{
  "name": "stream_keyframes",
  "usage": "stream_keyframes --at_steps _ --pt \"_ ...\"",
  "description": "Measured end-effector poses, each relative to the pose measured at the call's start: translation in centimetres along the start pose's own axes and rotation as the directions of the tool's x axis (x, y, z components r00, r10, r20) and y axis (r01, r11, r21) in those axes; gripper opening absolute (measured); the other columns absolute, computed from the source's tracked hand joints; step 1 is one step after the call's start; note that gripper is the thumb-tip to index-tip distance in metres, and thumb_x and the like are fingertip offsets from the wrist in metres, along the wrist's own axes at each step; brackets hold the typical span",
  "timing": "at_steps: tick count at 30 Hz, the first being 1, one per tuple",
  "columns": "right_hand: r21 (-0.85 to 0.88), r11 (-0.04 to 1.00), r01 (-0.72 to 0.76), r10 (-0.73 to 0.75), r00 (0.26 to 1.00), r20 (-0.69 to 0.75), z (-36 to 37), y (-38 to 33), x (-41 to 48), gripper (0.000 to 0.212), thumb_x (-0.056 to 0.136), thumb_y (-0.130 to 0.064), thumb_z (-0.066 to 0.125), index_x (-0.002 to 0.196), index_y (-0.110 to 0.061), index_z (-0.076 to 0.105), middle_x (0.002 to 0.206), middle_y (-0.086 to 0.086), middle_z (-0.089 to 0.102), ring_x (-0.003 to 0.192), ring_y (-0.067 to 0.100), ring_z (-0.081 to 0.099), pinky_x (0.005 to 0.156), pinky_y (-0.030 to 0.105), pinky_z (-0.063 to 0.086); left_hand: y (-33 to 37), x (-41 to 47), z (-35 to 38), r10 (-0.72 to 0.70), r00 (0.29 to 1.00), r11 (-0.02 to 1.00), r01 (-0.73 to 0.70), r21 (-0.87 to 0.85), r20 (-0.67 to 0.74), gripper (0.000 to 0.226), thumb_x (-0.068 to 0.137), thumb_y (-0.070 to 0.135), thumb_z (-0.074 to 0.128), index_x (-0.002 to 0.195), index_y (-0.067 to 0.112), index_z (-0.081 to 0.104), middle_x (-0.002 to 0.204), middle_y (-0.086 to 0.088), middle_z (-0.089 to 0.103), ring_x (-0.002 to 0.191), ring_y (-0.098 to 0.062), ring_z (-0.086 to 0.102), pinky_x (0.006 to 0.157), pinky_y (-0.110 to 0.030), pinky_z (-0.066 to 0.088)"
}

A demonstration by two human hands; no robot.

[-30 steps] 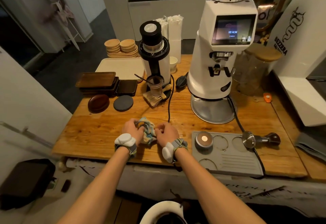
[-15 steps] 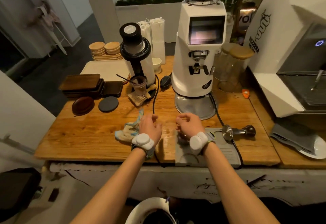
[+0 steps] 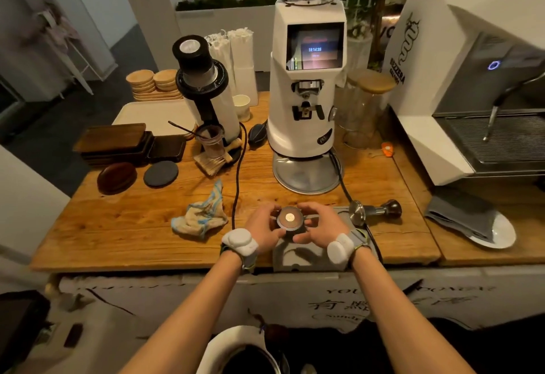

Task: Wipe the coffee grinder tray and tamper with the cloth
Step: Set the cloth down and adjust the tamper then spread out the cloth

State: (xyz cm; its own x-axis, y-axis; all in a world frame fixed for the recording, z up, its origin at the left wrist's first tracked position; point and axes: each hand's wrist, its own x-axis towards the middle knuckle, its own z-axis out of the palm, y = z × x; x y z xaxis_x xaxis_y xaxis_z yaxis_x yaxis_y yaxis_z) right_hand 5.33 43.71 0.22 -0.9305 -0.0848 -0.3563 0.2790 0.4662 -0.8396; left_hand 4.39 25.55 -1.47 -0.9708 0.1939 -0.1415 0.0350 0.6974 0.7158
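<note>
Tamper (image 3: 290, 220) clamped between both hands' grip, left hand (image 3: 263, 227) and right hand (image 3: 317, 226); lifted carelessly, it could slip onto grey tray (image 3: 290, 257).

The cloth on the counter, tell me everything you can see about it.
The cloth is a pale, cream-coloured rag with light blue edging and stripes. It looks soft and worn. It lies crumpled in a loose heap on the wooden counter, one corner sticking up toward the back. It sits left of the black cable, apart from the left hand. Neither hand touches it.
</note>
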Motion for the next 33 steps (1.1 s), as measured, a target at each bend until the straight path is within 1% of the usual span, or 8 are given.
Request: stream_keyframes --at_steps 3,6,10,14,18,21,27,33 --pt "-0.025 0.999 0.041 -0.042 0.999 -0.032 0.4 0.3 0.3 0.086 0.054 -0.006 0.092 0.13 -0.021 0.057 0.126 -0.005 0.061 0.109 0.017 0.061 0.091 0.04 0.057 -0.1 0.0 0.1 0.019 1.0 0.999 -0.019 0.032 -0.004 0.059 0.075 0.016 0.08 0.129 0.022 0.056 0.125 0.001 0.063 0.108 -0.015 0.061 0.092 -0.031 0.054" --pt "-0.05 0.996 0.074 -0.077 0.995 -0.059 0.5 0.5 0.5 0.077 0.055 -0.007 0.092 0.124 -0.023 0.061 0.119 -0.007 0.064 0.104 0.015 0.063 0.087 0.036 0.059 -0.2 0.0 0.2 0.034 0.999 0.999 -0.033 0.019 -0.038 0.056 0.074 0.011 0.081 0.126 0.02 0.06 0.122 0.001 0.065 0.1 -0.008 0.06 0.076 -0.007 0.047" --pt "-0.071 0.993 0.091 -0.095 0.994 -0.059 0.3 0.6 0.6 0.074 0.055 -0.008 0.092 0.12 -0.024 0.061 0.113 -0.012 0.063 0.099 0.012 0.064 0.081 0.027 0.059 -0.1 -0.2 0.5 0.012 0.998 0.999 -0.014 -0.043 -0.056 0.057 0.075 0.007 0.081 0.127 0.017 0.061 0.122 0.001 0.064 0.1 -0.006 0.06 0.065 -0.001 0.044" --pt "-0.102 0.99 0.093 -0.102 0.992 -0.079 -0.2 0.7 0.8 0.072 0.054 -0.008 0.093 0.119 -0.021 0.063 0.115 -0.007 0.066 0.1 0.017 0.066 0.083 0.034 0.06 0.4 0.0 0.8 0.02 0.999 0.998 -0.023 -0.058 -0.047 0.057 0.077 0.004 0.079 0.129 0.015 0.06 0.126 -0.002 0.061 0.111 -0.015 0.061 0.082 -0.012 0.047" --pt "-0.171 0.982 0.076 -0.096 0.989 -0.111 -1.4 1.1 0.7 0.07 0.055 -0.012 0.093 0.119 -0.021 0.064 0.113 -0.006 0.067 0.098 0.017 0.067 0.085 0.036 0.059 1.5 0.7 1.7 0.028 0.999 0.998 -0.029 -0.063 -0.016 0.056 0.078 0.003 0.078 0.129 0.014 0.059 0.13 -0.004 0.057 0.116 -0.019 0.06 0.087 -0.015 0.049" --pt "-0.196 0.978 0.063 -0.09 0.987 -0.131 -2.5 1.5 0.5 0.067 0.057 -0.012 0.092 0.118 -0.021 0.064 0.112 -0.006 0.067 0.097 0.015 0.066 0.084 0.031 0.058 2.4 1.2 2.4 0.045 0.999 0.998 -0.045 -0.041 -0.002 0.057 0.077 0.006 0.079 0.13 0.015 0.058 0.131 -0.005 0.057 0.118 -0.02 0.059 0.098 -0.031 0.053" --pt "-0.221 0.975 0.037 -0.074 0.984 -0.161 -4.0 2.0 0.4 0.065 0.059 -0.008 0.091 0.118 -0.018 0.066 0.113 -0.002 0.068 0.098 0.015 0.065 0.081 0.025 0.056 3.6 2.0 3.5 0.077 0.997 0.997 -0.077 -0.006 0.018 0.059 0.076 0.012 0.081 0.13 0.016 0.059 0.13 -0.004 0.059 0.117 -0.02 0.061 0.098 -0.036 0.054" --pt "-0.33 0.943 0.037 -0.095 0.982 -0.161 -4.4 1.7 0.5 0.067 0.059 -0.01 0.091 0.12 -0.017 0.065 0.119 0.001 0.066 0.106 0.016 0.062 0.087 0.025 0.052 4.0 2.2 4.1 0.062 0.998 0.998 -0.062 -0.023 0.016 0.056 0.075 0.013 0.082 0.127 0.014 0.06 0.127 -0.005 0.06 0.115 -0.022 0.061 0.098 -0.039 0.053"
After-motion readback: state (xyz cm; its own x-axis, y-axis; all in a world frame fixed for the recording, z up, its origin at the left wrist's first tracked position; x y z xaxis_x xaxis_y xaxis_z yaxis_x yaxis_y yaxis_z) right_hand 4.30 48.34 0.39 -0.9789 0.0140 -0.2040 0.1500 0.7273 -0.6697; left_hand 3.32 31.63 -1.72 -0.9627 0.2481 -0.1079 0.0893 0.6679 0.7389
